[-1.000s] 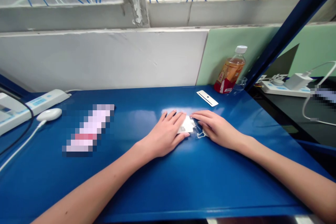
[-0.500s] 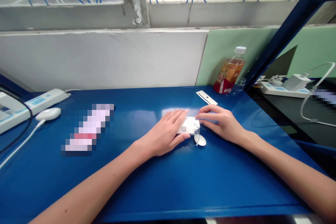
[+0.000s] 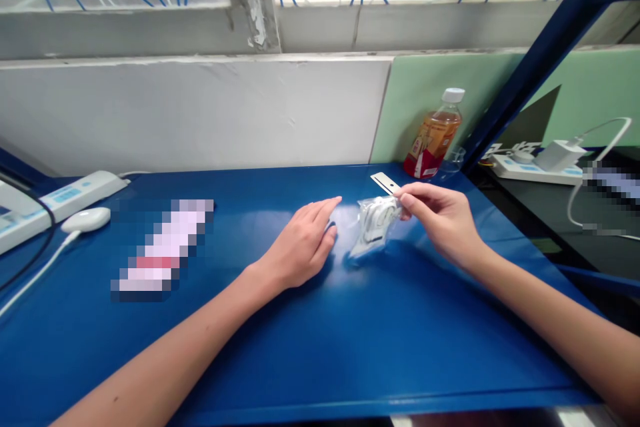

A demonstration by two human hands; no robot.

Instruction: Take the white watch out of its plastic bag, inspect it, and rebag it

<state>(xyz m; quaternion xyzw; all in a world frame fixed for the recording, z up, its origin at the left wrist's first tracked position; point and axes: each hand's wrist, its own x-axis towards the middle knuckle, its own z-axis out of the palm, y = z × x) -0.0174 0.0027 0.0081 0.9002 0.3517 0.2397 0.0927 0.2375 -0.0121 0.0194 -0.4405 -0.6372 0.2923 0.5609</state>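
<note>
A clear plastic bag (image 3: 374, 225) with white items inside hangs above the blue table (image 3: 380, 347). My right hand (image 3: 437, 213) pinches its upper right corner between thumb and fingers. White coiled or rounded shapes show through the film, but their exact kind is not clear. My left hand (image 3: 303, 240) rests to the left of the bag, apart from it, fingers stretched out and holding nothing. Just behind the bag lies a flat white card (image 3: 384, 182) with a dark line and a dot, partly hidden by my right hand.
A bottle of amber drink (image 3: 434, 137) stands at the back right. A pixelated phone-like object (image 3: 165, 247) lies on the left. Beyond it are a white power strip (image 3: 75, 197) and a white rounded device (image 3: 86, 219) on a cable. A blue post (image 3: 540, 60) slants at the right.
My right hand has lifted the bag up and turned it so it hangs from the fingertips. My left hand has let go of it and moved slightly left.
</note>
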